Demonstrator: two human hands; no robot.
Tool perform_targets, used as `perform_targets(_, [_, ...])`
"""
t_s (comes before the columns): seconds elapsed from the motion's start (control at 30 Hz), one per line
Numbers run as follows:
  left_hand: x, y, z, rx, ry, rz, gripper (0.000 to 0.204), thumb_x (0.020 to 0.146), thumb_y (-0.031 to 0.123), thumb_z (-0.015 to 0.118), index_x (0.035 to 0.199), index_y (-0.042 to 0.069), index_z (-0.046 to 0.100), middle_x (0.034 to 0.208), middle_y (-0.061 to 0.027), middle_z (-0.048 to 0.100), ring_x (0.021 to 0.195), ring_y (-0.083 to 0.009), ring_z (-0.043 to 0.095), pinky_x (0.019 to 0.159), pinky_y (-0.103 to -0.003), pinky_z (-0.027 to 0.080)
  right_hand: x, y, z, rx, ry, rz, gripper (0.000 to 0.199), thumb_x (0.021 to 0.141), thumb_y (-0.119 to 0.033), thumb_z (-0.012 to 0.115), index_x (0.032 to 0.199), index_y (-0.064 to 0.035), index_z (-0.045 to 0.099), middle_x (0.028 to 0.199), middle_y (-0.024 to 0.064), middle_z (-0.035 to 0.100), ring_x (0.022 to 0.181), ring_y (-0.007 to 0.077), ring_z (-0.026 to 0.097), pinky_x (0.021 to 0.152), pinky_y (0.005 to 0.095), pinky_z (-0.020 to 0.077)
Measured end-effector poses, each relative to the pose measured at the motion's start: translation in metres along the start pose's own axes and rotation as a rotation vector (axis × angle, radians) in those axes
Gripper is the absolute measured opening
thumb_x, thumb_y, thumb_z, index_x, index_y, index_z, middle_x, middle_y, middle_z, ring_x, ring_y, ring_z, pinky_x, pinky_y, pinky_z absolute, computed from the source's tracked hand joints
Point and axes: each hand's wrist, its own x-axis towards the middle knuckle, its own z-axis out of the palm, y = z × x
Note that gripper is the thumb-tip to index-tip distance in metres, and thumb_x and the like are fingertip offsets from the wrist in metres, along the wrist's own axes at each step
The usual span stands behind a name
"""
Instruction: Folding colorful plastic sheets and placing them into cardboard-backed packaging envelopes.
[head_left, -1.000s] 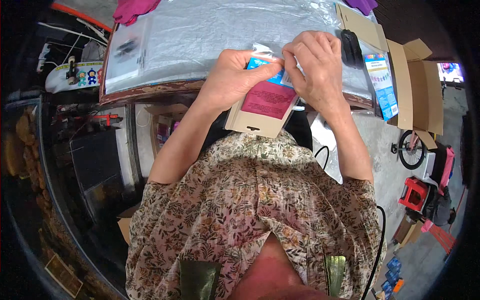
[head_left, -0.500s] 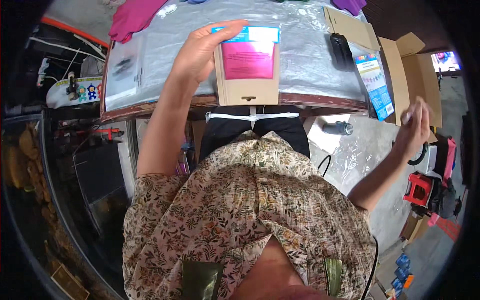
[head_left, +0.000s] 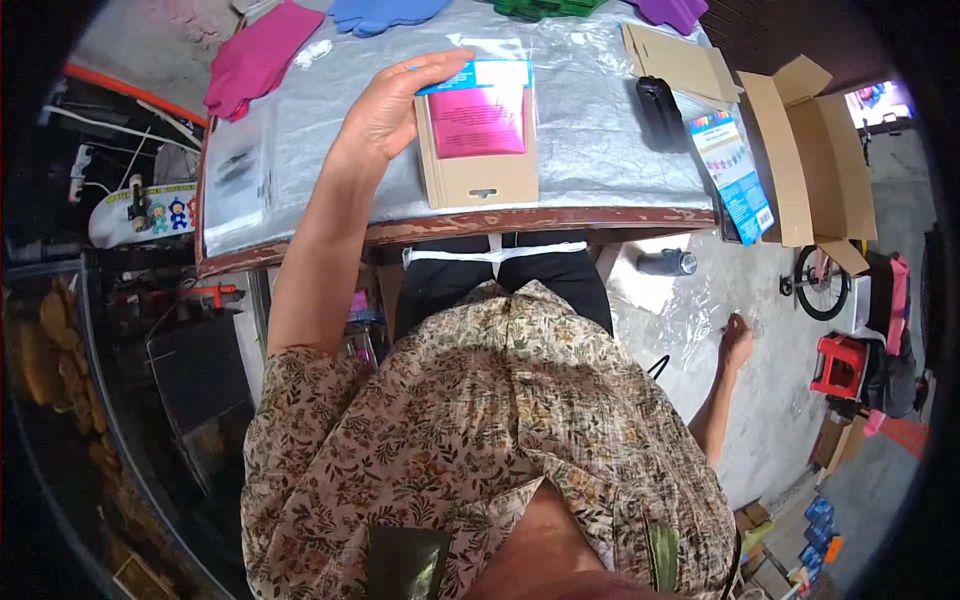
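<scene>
My left hand (head_left: 385,108) grips a flat cardboard-backed packet (head_left: 478,180) by its far left edge, thumb on top. The packet has a tan card, a blue strip, a shiny pink panel and a small hang hole at the near end; clear plastic shows at its far edge. It is over the table's near edge. Low on the right, away from the table, my right hand (head_left: 737,342) is out over the floor with its fingers drawn together. Whatever they hold is too small to make out. Crumpled clear plastic (head_left: 675,325) lies near that hand.
On the silver-covered table (head_left: 330,150) are pink (head_left: 262,58), blue, green and purple folded pieces, a clear bag (head_left: 240,190), a black case (head_left: 658,112) and tan cards (head_left: 680,65). A blue-white package (head_left: 732,178) and an open carton (head_left: 825,165) stand at the right. A bottle (head_left: 667,263) is below.
My right hand has dropped from beside the carton toward the floor, nearer my body. The left hand still holds the packet; the view has shifted slightly.
</scene>
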Motion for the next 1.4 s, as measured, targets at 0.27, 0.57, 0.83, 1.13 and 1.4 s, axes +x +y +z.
perform_targets(0.27, [-0.005,0.001,0.012,-0.024,-0.012,0.037,0.037,0.093,0.015,0.070,0.124,-0.004,0.065,0.121,-0.0130,0.068,0.111,-0.0179,0.066,0.100,-0.031,0.052,-0.026,-0.013,0.020,-0.049,-0.411,-0.679,0.023,0.084,-0.001,0.070,0.107,0.0014,0.071,0.082,0.0132,0.075,0.079,0.0234,0.073,0.076,0.0341,0.0594])
perform_targets(0.57, [-0.033,0.008,0.045,0.034,-0.046,0.038,0.032,0.093,0.014,0.071,0.120,-0.002,0.068,0.114,-0.0122,0.070,0.102,-0.0164,0.068,0.096,-0.030,0.053,-0.144,-0.361,-0.159,1.113,-0.425,-0.616,0.027,0.094,-0.016,0.069,0.109,0.0058,0.069,0.098,0.0120,0.073,0.088,0.0146,0.067,0.076,0.0276,0.0521])
perform_targets(0.83, [-0.054,-0.004,0.067,0.099,-0.068,0.103,0.031,0.095,0.014,0.069,0.121,-0.003,0.066,0.108,-0.0102,0.071,0.097,-0.0142,0.069,0.091,-0.029,0.056,-0.165,-0.466,-0.156,1.357,-0.503,-0.616,0.025,0.095,-0.018,0.069,0.108,0.0034,0.070,0.093,0.0057,0.072,0.080,0.0097,0.063,0.073,0.0240,0.0498])
perform_targets(1.13, [-0.060,-0.010,0.058,0.036,0.002,0.110,0.027,0.091,0.016,0.075,0.109,-0.004,0.071,0.101,-0.0118,0.073,0.092,-0.0140,0.069,0.084,-0.028,0.055,-0.151,-0.481,-0.124,1.663,-0.898,-0.483,0.021,0.091,-0.018,0.075,0.100,0.0011,0.074,0.088,0.0031,0.072,0.075,0.0073,0.063,0.071,0.0220,0.0509])
perform_targets(1.4, [-0.044,-0.025,0.030,-0.002,0.110,0.130,0.023,0.092,0.018,0.075,0.102,-0.003,0.070,0.098,-0.0117,0.073,0.082,-0.0139,0.070,0.075,-0.028,0.057,-0.176,-0.468,-0.135,1.079,-0.924,-0.562,0.013,0.095,-0.013,0.069,0.098,-0.0014,0.073,0.086,0.0025,0.072,0.069,0.0057,0.060,0.066,0.0213,0.0488])
